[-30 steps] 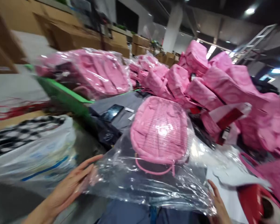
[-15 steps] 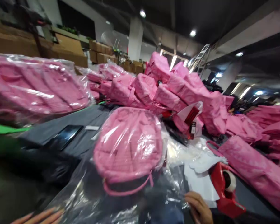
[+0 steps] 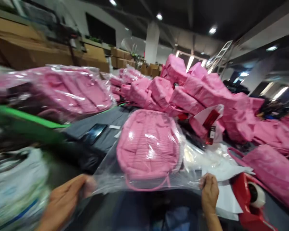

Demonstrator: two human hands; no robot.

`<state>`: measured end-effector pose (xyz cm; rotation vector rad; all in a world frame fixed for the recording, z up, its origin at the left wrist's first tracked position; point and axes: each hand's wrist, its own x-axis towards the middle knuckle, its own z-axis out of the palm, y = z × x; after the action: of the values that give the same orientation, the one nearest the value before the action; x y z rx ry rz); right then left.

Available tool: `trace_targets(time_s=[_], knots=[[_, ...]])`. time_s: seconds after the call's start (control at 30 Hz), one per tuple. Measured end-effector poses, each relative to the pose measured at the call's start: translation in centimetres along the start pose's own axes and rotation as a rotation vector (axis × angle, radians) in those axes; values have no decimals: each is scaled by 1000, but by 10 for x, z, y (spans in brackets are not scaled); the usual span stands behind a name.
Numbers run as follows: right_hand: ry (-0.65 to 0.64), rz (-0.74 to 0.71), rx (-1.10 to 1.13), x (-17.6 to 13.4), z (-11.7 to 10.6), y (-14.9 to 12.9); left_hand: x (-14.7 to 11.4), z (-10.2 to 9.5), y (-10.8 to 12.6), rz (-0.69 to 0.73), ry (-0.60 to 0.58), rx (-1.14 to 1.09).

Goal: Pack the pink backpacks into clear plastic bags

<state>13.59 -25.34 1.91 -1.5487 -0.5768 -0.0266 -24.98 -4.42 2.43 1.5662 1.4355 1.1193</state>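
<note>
Both hands pinch the near edge of a clear plastic bag (image 3: pixel 110 175), left hand (image 3: pixel 62 200) and right hand (image 3: pixel 210 192) at opposite corners. Inside lies a pink backpack (image 3: pixel 146 146) on the bench (image 3: pixel 108 122); behind, piled pink backpacks (image 3: pixel 195 93).

head-worn view, facing forward-down, close over hands (image 3: pixel 208 192)

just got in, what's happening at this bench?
A person is holding a clear plastic bag by its near edge, the left hand at one corner and the right hand at the other. A pink backpack sits inside the bag on the dark table. A red tape dispenser stands beside the right hand. Bagged pink backpacks are stacked on the left and unbagged ones are heaped behind.
</note>
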Motion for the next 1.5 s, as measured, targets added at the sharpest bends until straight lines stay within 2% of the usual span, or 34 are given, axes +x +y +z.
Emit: trace_targets(time_s=[0.1, 0.17, 0.2, 0.3, 0.37, 0.4, 0.47, 0.53, 0.63, 0.77, 0.93, 1.0, 1.07, 1.13, 1.23, 1.37, 1.5], knots=[[-71, 94, -25, 8, 2, 8, -5, -5, -1, -179, -161, -63], [-72, 159, -4, 9, 1, 9, 1, 1, 2, -163, -219, -51], [-57, 185, 8, 9, 1, 7, 4, 4, 5, -109, -190, -7], [-6, 220, 5, 7, -1, -2, -1, 12, 17, 212, 73, 174], [-10, 230, -22, 5, -1, -7, -15, 22, 31, 538, 144, 298], [-14, 233, -28, 5, -1, -8, -23, 30, 39, 706, 99, 352], [-16, 233, -16, 4, -1, -9, -39, 48, 53, 944, -110, 426], [-20, 217, 19, 2, -1, -9, -47, 65, 64, 1012, -293, 463], [-34, 177, 54, -1, -2, -8, -46, 75, 70, 950, -414, 479], [0, 182, 65, -3, -5, -5, -40, 67, 74, 953, -477, 411], [37, 170, 92, -3, -5, -1, -46, 65, 77, 1139, -338, 326], [67, 162, 124, -1, -3, -1, -42, 68, 78, 1139, -334, 308], [87, 185, 135, 2, -2, -3, -33, 73, 79, 1026, -460, 290], [77, 234, 99, 5, -3, -5, -20, 77, 81, 833, -669, 252], [-12, 297, -1, 11, -5, -7, -4, 80, 82, 593, -901, 164], [-166, 283, -165, 21, -3, -10, 0, 84, 82, 486, -929, 113], [-199, 197, -286, 29, -11, -20, -2, 88, 83, 495, -907, 183]])
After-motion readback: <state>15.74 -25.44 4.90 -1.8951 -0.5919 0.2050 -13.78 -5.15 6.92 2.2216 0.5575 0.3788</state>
